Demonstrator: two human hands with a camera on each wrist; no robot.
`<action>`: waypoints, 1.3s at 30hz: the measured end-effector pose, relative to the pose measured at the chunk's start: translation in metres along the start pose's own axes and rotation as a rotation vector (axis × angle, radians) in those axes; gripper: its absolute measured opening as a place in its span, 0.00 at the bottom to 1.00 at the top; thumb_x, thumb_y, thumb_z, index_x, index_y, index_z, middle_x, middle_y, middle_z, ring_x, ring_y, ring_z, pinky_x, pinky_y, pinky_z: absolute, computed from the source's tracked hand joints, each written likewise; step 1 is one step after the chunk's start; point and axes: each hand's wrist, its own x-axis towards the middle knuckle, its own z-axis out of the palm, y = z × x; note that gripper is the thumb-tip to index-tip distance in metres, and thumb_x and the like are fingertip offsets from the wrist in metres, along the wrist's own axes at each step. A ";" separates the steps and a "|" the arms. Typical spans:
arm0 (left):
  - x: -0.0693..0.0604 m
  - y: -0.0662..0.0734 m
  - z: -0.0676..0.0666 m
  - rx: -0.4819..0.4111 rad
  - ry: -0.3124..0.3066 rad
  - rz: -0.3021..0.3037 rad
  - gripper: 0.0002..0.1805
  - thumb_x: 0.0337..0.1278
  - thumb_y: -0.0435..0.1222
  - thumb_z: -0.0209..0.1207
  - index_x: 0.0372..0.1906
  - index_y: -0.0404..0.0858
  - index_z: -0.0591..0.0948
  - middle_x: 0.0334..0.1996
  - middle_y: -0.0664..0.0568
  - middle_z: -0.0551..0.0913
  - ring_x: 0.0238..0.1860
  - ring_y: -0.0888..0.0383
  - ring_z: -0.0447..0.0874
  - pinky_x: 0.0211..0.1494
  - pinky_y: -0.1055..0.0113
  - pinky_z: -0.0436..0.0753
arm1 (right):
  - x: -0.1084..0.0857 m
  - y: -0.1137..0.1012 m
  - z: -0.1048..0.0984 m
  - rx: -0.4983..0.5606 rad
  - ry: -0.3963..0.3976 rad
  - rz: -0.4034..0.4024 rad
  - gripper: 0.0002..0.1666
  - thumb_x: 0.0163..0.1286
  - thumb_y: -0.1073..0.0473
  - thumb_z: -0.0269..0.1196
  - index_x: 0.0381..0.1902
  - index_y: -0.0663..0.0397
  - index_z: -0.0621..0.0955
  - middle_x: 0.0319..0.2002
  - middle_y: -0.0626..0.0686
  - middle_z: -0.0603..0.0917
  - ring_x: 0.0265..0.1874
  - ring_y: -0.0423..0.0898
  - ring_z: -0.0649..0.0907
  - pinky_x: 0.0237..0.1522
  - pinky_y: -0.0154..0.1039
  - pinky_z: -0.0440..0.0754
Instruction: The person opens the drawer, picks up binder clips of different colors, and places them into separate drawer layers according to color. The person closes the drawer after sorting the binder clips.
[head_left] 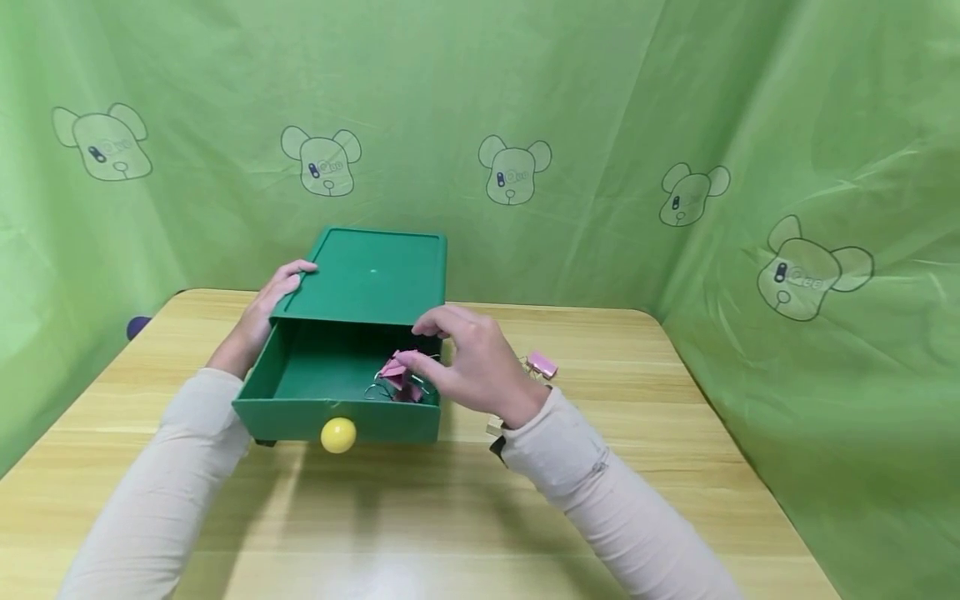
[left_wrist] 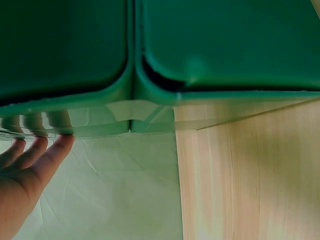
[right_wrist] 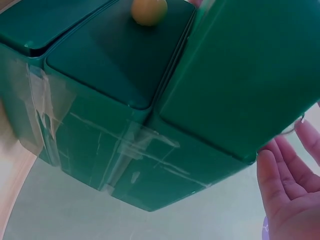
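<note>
A green drawer cabinet stands on the table with its top drawer pulled out, a round yellow knob on its front. Pink binder clips with wire handles lie in the drawer's front right part. My left hand rests against the cabinet's left side; in the left wrist view its fingertips touch the green wall, fingers extended. My right hand hovers over the drawer's right edge, thumb and fingers apart, thumb tip by the clips. The right wrist view shows its fingers loosely bent beside the drawer.
Right of the cabinet, a pink binder clip lies on the wooden table, with a small pale yellow object near my right wrist. Other closed drawers sit below the top one. Green curtains with printed bear heads surround the table.
</note>
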 end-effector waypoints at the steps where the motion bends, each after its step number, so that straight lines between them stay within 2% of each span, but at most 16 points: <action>1: 0.000 0.000 0.000 0.004 0.000 0.000 0.20 0.76 0.50 0.32 0.66 0.56 0.64 0.74 0.45 0.45 0.70 0.41 0.42 0.66 0.35 0.45 | 0.000 0.001 -0.001 0.007 0.001 0.008 0.16 0.60 0.56 0.72 0.40 0.60 0.82 0.38 0.52 0.84 0.38 0.46 0.81 0.43 0.35 0.80; 9: -0.002 -0.002 0.000 0.009 0.002 -0.006 0.21 0.76 0.50 0.32 0.66 0.55 0.63 0.74 0.45 0.44 0.70 0.41 0.41 0.66 0.35 0.44 | -0.005 0.008 -0.008 0.033 0.019 0.050 0.16 0.60 0.56 0.72 0.39 0.62 0.82 0.37 0.55 0.84 0.37 0.49 0.82 0.43 0.42 0.81; 16: -0.001 -0.001 -0.001 0.005 0.004 -0.005 0.20 0.76 0.49 0.32 0.65 0.56 0.64 0.74 0.45 0.45 0.70 0.42 0.42 0.67 0.36 0.44 | -0.009 0.022 -0.013 0.006 0.026 0.120 0.16 0.61 0.56 0.71 0.40 0.62 0.82 0.39 0.54 0.84 0.38 0.46 0.82 0.45 0.38 0.81; 27: -0.001 0.000 -0.001 0.035 -0.004 0.000 0.21 0.76 0.51 0.31 0.66 0.55 0.62 0.74 0.45 0.44 0.70 0.40 0.42 0.65 0.34 0.45 | -0.017 0.046 -0.018 -0.054 0.045 0.199 0.15 0.61 0.57 0.70 0.40 0.62 0.82 0.39 0.56 0.84 0.37 0.49 0.83 0.43 0.40 0.81; 39: -0.001 0.000 -0.001 0.016 -0.002 -0.003 0.20 0.76 0.50 0.32 0.66 0.56 0.64 0.73 0.45 0.45 0.69 0.41 0.43 0.65 0.35 0.46 | -0.034 0.075 -0.017 -0.069 -0.010 0.376 0.15 0.64 0.54 0.68 0.40 0.61 0.82 0.39 0.56 0.84 0.39 0.54 0.83 0.45 0.46 0.80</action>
